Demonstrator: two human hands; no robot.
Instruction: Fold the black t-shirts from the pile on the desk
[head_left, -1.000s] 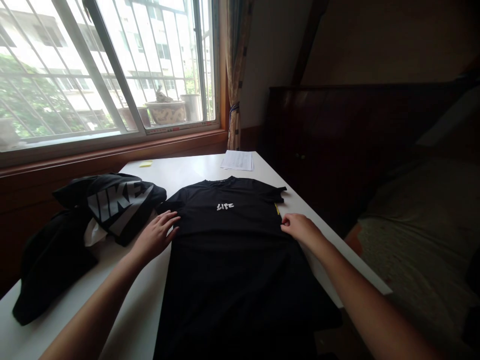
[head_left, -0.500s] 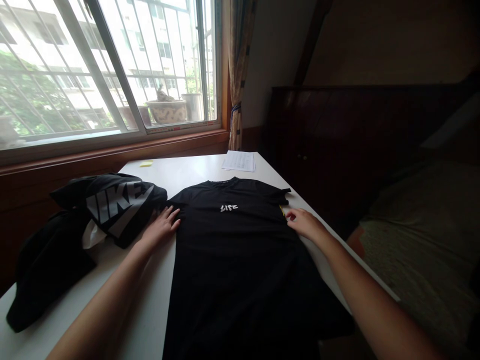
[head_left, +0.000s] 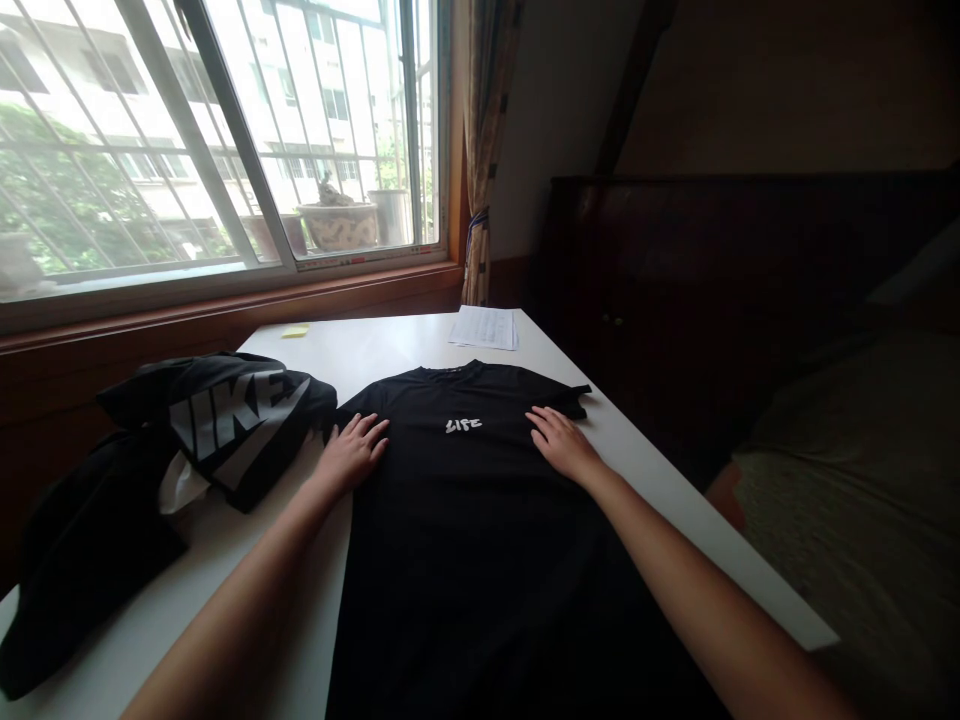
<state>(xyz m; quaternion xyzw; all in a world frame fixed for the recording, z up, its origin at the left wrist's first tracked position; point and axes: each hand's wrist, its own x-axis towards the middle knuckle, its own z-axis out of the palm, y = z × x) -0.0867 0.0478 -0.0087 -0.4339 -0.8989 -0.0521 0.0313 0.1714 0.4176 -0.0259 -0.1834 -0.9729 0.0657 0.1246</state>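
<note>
A black T-shirt (head_left: pixel 457 540) with a small white print on its chest lies spread flat, collar toward the far end of the table. My left hand (head_left: pixel 351 452) rests flat on the shirt's left side, just below the sleeve, fingers spread. Across the chest, my right hand (head_left: pixel 561 443) lies on the fabric near the right sleeve, its fingers stretched out. The shirt's lower part runs out of view toward me.
Heaped black clothing (head_left: pixel 247 420) with large grey lettering lies on the white table (head_left: pixel 375 340) at the left. Paper sheets (head_left: pixel 484 328) and a yellow sticky note (head_left: pixel 295 331) are at the far end. Someone sits at the right, partly visible (head_left: pixel 817 470).
My right hand has moved from the shirt's right edge inward onto its chest, and its fingers have opened out. My left hand has shifted slightly right onto the fabric.
</note>
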